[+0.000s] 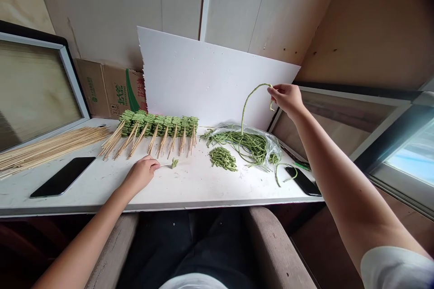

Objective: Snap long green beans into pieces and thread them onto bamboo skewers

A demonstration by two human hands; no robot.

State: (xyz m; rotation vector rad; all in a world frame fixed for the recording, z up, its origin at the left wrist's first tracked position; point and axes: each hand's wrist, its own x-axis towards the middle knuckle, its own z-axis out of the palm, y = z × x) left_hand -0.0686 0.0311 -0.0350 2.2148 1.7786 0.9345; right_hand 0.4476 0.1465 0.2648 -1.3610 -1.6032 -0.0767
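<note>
Okay, both hands are on my feed. The left hand (pixel 140 174) is low at center-left, resting on the white counter (pixel 203 192), its fingers (pixel 154 167) pinched closed on a thin bamboo skewer (pixel 165 164) with a small cluster of cut bean pieces (pixel 174 162) at its far end. The right hand (pixel 286 99) is up high at center-right, thumb and fingers closed on one long yard-long bean (pixel 252 99), which arcs over and drops toward a tangle of more beans (pixel 251 146) in a clear plastic bag (pixel 273 149). Just left of that bag, I've got a small heap of cut bean pieces (pixel 223 159) lying on the counter.

Over on the left, a row of loaded skewers (pixel 159 124) lies side by side, sticks pointing toward me, with a bundle of loose bamboo skewers (pixel 50 149) just beside it at the far left. One black phone (pixel 63 177) lies at lower left, and another (pixel 303 181) sits at the right, near a small green item (pixel 301 165), too small to make out. Behind it all, a white foam board (pixel 210 76) leans against the wall, with a cardboard box (pixel 111 88) at upper left.
</note>
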